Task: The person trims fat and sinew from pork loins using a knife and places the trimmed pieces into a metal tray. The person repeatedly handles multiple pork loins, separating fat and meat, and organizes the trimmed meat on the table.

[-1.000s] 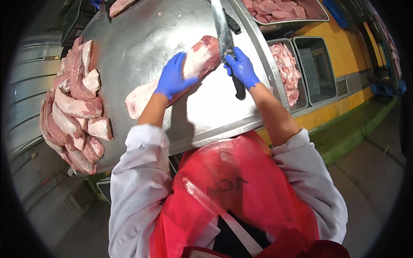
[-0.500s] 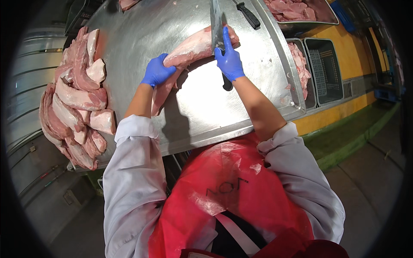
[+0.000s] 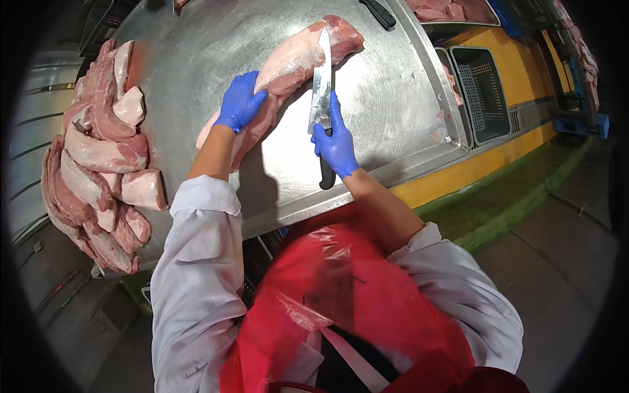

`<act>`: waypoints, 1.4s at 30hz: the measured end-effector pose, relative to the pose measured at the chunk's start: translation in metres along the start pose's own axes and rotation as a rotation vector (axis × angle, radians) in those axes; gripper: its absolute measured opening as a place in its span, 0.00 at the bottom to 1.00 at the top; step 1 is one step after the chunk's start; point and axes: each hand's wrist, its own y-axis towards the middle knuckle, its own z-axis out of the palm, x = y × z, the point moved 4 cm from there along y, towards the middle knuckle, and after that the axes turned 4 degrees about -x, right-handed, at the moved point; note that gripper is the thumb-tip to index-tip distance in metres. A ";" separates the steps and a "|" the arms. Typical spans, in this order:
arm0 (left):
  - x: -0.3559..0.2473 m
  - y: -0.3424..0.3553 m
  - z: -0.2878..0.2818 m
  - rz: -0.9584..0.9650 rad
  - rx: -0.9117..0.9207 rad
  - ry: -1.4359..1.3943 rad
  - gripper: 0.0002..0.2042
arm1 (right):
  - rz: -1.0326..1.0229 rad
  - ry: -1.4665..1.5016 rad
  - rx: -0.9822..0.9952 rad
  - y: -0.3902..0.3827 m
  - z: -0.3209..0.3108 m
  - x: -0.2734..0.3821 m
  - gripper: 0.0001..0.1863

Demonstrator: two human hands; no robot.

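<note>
Currently, the right grip (image 3: 335, 149) is clamped on the knife (image 3: 320, 95), while meat (image 3: 293, 59), if slick, could slide beneath the left grip (image 3: 240, 103), closure unclear, deflecting the blade (image 3: 324, 56).

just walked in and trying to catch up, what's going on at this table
A gloved person is handling a long piece of meat on a metal table. The left hand is on the meat, and the right hand has a knife in its grip, blade tip over the meat's far end. Whether it is cutting in isn't clear. A pile of meat cuts lies to the left, and a separate black handle lies near the right edge.
</note>
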 end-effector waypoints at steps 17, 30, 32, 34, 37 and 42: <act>-0.150 0.070 0.018 0.007 -0.252 0.433 0.14 | -0.036 -0.124 0.025 0.014 -0.162 0.044 0.41; -0.112 0.087 -0.004 -0.589 -0.253 -0.055 0.11 | -0.423 -0.258 0.258 0.065 -0.056 0.060 0.40; -0.106 0.080 -0.008 -0.667 -0.318 -0.147 0.11 | -0.180 -0.287 0.498 0.031 -0.073 0.036 0.41; -0.110 0.082 -0.014 -0.655 -0.306 -0.176 0.10 | -0.330 -0.316 0.423 0.059 -0.060 0.052 0.42; -0.123 0.100 -0.022 -0.668 -0.288 -0.186 0.09 | -0.231 -0.395 0.422 0.113 -0.028 0.085 0.40; -0.077 0.083 -0.048 -0.759 -0.489 -0.605 0.07 | -0.270 -0.419 0.574 0.044 -0.035 0.060 0.40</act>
